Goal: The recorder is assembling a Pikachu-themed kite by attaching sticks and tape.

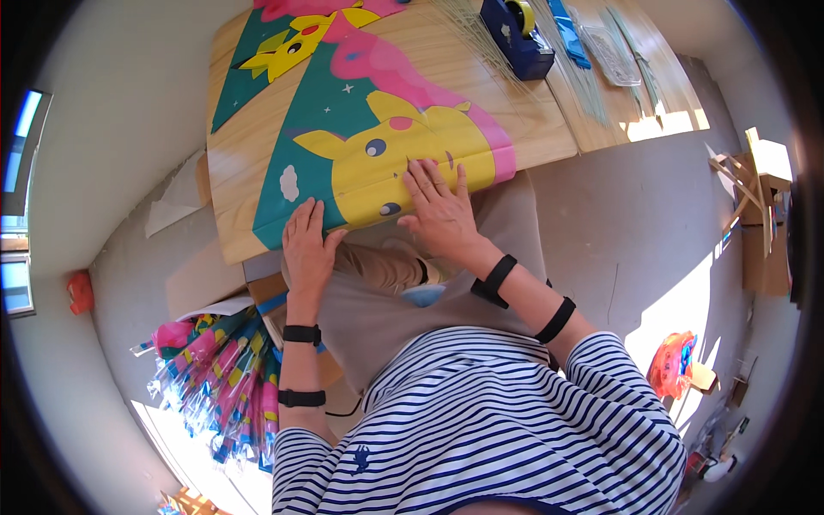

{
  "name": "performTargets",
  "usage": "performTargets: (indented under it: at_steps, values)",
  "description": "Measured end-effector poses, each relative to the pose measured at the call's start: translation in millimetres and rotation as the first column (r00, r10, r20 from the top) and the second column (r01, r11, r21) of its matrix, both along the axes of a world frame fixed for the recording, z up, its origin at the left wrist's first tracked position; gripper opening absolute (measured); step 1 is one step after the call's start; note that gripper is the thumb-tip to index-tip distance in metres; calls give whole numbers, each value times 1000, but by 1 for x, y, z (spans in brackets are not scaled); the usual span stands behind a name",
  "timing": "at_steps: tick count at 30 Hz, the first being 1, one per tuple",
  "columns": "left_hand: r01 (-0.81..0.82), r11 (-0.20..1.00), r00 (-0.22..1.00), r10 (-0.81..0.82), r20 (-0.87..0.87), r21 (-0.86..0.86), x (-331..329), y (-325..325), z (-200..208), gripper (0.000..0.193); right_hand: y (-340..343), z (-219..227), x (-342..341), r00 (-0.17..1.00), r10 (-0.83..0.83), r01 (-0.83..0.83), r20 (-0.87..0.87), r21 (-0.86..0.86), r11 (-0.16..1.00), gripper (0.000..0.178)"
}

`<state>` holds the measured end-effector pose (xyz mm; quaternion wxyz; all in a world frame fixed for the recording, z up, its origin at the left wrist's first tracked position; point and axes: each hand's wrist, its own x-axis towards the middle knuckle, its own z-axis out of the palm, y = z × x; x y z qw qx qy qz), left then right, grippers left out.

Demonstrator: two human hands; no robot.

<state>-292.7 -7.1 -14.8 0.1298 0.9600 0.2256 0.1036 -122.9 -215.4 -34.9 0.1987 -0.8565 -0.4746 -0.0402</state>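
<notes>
A thin printed kite sheet [378,159], yellow, teal and pink with a cartoon animal face, lies spread on the wooden table, its near edge at the table's front. My left hand [310,249] rests flat on the sheet's near left corner, fingers stretched out. My right hand [442,210] lies on the yellow face part with fingers spread, pressing on the sheet. Creases run across the sheet near both hands. Neither hand grips anything. A second similar printed sheet [292,51] lies beyond it at the far left.
A dark blue tape dispenser [519,43] with yellow tape stands at the back right, beside thin pale rods [481,39]. A blue packet [568,34] and a clear plastic tray [611,56] lie further right. Rolled, wrapped kites [219,369] are bunched beside my left arm.
</notes>
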Motion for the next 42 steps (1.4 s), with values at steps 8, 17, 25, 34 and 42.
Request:
performTargets:
  at_steps: [8, 17, 25, 34, 42]
  values:
    - [19, 1000, 999, -19, -32, 10, 4, -3, 6, 63, -64, -1, 45, 963, -270, 271, 25, -117, 955, 75]
    - [-9, 999, 998, 6, -55, -51, 13, 3, 10, 56, -106, 10, 144, 821, -554, 571, -136, 178, 802, 26]
    - [10, 998, 1000, -8, 31, -68, 16, -1, 16, 52, -120, 8, 241, 716, -689, 698, -112, 106, 708, 16]
    - [-51, 986, 998, 54, 12, -161, 9, -10, 24, 48, -146, 3, 305, 599, -800, 799, -34, -43, 600, 15]
    - [-71, 983, 997, 74, 15, -167, 13, -21, 36, 46, -145, 2, 311, 742, -649, 671, 168, -208, 712, 13]
